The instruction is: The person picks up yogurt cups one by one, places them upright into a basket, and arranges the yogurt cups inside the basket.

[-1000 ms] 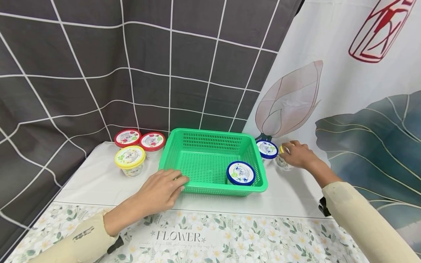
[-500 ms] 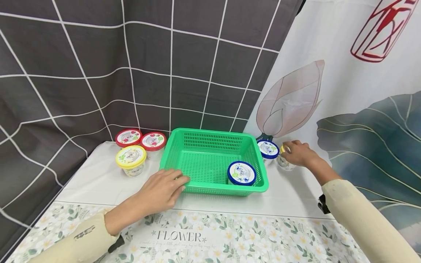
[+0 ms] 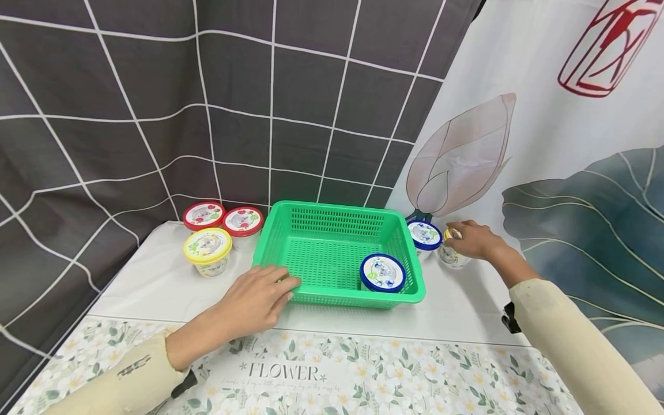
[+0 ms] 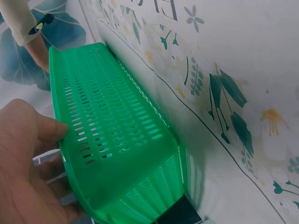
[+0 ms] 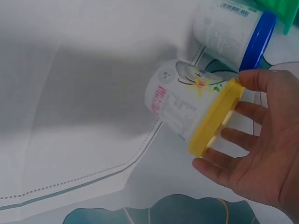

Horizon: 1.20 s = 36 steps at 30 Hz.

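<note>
My left hand (image 3: pixel 261 297) holds the near left rim of a green plastic basket (image 3: pixel 332 297). In the left wrist view its thumb presses the outer wall and its fingers (image 4: pixel 58 186) reach over the rim. At the far right, my right hand (image 3: pixel 474 239) grips a white tub with a yellow lid (image 5: pixel 217 119) from above, thumb and fingertips around the lid's edge. This tub stands on the table beside a blue-lidded tub (image 3: pixel 424 235). Inside the basket, near its front right corner, sits another blue-lidded tub (image 3: pixel 383 272).
Left of the basket stand two red-lidded tubs (image 3: pixel 204 215) and a second yellow-lidded tub (image 3: pixel 208 246) in front of them. A floral cloth (image 3: pixel 384 369) covers the table's near part. A dark grid curtain (image 3: pixel 233 144) and a printed white curtain (image 3: pixel 544 132) hang behind.
</note>
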Motion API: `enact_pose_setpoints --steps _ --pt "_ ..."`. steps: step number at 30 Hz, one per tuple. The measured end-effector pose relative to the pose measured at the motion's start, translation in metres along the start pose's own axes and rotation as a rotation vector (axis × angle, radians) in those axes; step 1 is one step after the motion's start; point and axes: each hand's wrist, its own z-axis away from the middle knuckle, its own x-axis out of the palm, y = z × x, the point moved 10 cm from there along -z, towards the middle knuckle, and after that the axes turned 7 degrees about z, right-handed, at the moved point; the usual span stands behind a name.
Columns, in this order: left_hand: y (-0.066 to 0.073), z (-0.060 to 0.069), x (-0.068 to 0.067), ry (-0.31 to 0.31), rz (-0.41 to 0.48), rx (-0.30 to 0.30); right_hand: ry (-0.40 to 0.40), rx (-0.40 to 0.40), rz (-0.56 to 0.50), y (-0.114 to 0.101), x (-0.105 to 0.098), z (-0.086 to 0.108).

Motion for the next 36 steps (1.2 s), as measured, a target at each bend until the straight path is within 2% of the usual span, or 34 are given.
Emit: enact_pose_setpoints --steps 14,22,36 --pt "-0.001 0.0 0.002 -0.022 0.007 -0.011 -0.051 -0.043 -0.012 0.002 -0.002 -0.007" --pt "0.0 0.0 0.001 -0.02 0.012 -0.009 -0.098 -0.025 -0.07 0.004 -0.001 -0.008" --pt "-0.001 0.001 0.002 -0.021 0.009 -0.015 -0.087 -0.017 -0.074 0.008 -0.002 -0.012"
